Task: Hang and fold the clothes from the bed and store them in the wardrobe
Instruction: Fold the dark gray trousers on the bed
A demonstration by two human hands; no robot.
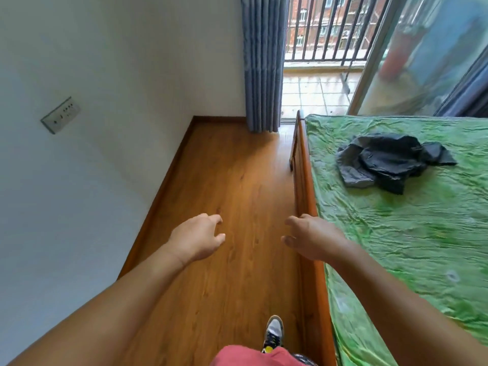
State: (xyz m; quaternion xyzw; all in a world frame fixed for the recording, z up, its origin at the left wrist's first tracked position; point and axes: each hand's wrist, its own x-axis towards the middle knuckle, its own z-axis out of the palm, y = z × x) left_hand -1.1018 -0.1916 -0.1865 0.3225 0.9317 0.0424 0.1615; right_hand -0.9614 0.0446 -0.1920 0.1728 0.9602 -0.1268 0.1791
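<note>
A white wall (79,180) fills the left side, with a socket plate (60,115) mounted on it. Next to the wall, a strip of wooden floor (224,167) runs away from the viewer to a grey-blue curtain (261,62) in the far corner.

The left hand (196,239) is held out over the floor. Its fingers (215,219) are loosely curled and parted, and they hold nothing. Below it, at the bottom edge, a shoe (273,330) stands on the floor above a bit of red shorts (250,356).

The right hand (311,237) is level with the left and near it, over the bed's wooden side rail (303,180). Its fingers (290,221) are also loosely curled and hold nothing. It is not clear whether the hand touches the rail.

Right of the rail lies the bed (396,247), covered in a wrinkled green sheet. A dark garment (388,162) lies crumpled on the sheet, towards the far end, well apart from both hands. Its long axis runs across the bed, left to right, with one flap pointing right. Its type cannot be told. Nothing lies between it and the right hand except bare sheet.

Beyond the bed, an open glass door (422,48) shows a tiled balcony with a dark railing (330,27).
</note>
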